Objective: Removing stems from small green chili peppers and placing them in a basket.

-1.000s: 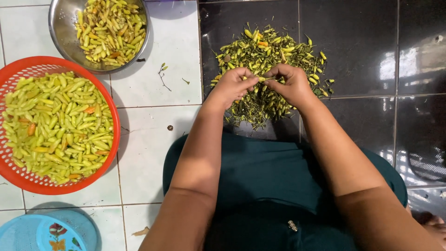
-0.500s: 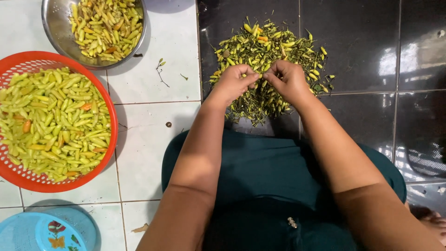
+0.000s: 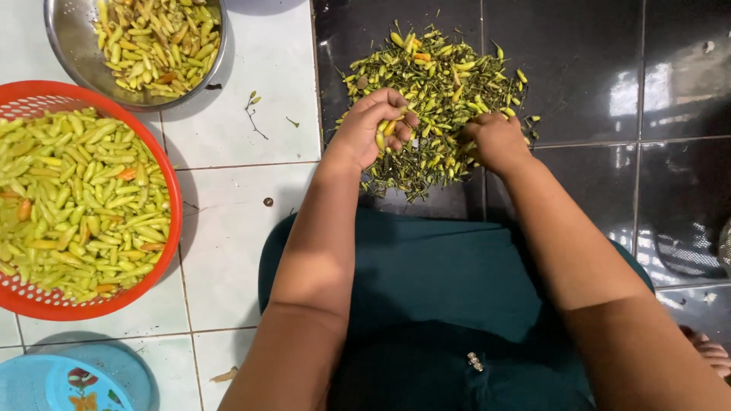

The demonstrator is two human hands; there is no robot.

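Hands (image 3: pixel 438 137) parted; left holds upright chilies (image 3: pixel 387 131).

No packages, labels, signs or screens showing anywhere in view.
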